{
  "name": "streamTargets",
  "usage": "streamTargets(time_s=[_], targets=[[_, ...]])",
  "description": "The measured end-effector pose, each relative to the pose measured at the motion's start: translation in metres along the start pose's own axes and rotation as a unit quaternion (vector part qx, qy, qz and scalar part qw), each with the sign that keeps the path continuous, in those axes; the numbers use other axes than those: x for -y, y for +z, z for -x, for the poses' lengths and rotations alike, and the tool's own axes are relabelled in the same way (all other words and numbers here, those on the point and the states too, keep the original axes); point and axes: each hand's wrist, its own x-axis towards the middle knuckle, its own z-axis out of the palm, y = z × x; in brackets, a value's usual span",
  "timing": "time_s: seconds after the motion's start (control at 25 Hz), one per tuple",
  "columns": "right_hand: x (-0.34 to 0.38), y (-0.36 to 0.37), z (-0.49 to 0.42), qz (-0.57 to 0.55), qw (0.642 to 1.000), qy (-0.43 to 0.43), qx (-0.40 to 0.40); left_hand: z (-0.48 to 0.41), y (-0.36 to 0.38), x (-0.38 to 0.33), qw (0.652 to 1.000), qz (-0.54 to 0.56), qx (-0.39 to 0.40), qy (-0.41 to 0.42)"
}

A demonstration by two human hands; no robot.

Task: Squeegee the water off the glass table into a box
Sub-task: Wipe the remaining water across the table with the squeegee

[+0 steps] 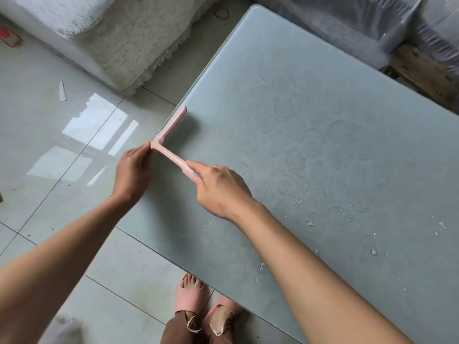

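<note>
A pink squeegee [171,131] lies with its blade along the left edge of the frosted glass table [323,100]. My right hand [218,184] grips the end of its handle over the table. My left hand [133,170] pinches the near end of the blade at the table's edge, beyond the glass. Small water drops [347,219] are scattered on the near right part of the glass. No box is in view.
A sofa with a fluffy white cover [119,40] stands on the tiled floor at the far left. Plastic-wrapped furniture [360,28] and a wooden piece [422,73] sit beyond the table. My feet in pink slippers [198,301] stand at the table's near corner.
</note>
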Motion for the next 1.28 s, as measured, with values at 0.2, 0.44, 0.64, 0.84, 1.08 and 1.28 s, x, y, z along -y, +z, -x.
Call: streamTargets(time_s=[0.2, 0.44, 0.64, 0.84, 1.08, 1.28], targets=[[-0.046, -0.009, 0.056, -0.03, 0.999, 0.032, -0.014, 0.03, 0.034, -0.037, 0.999, 0.031, 0.016, 0.032], [-0.101, -0.052, 0.168, -0.018, 0.989, 0.148, -0.019, 0.104, 0.086, -0.134, 0.984, 0.097, 0.135, 0.058], [-0.079, -0.055, 0.134, -0.005, 0.997, 0.066, -0.041, 0.066, 0.051, -0.111, 0.985, 0.101, 0.092, 0.102], [-0.063, -0.028, 0.079, -0.029, 0.998, 0.053, -0.02, 0.041, 0.039, -0.072, 0.997, 0.059, 0.052, 0.009], [-0.117, -0.045, 0.194, -0.032, 0.989, 0.143, -0.034, 0.126, 0.096, -0.141, 0.982, 0.134, 0.107, 0.083], [-0.093, -0.048, 0.206, -0.003, 0.991, 0.133, -0.019, 0.133, 0.074, -0.143, 0.972, 0.158, 0.168, 0.039]])
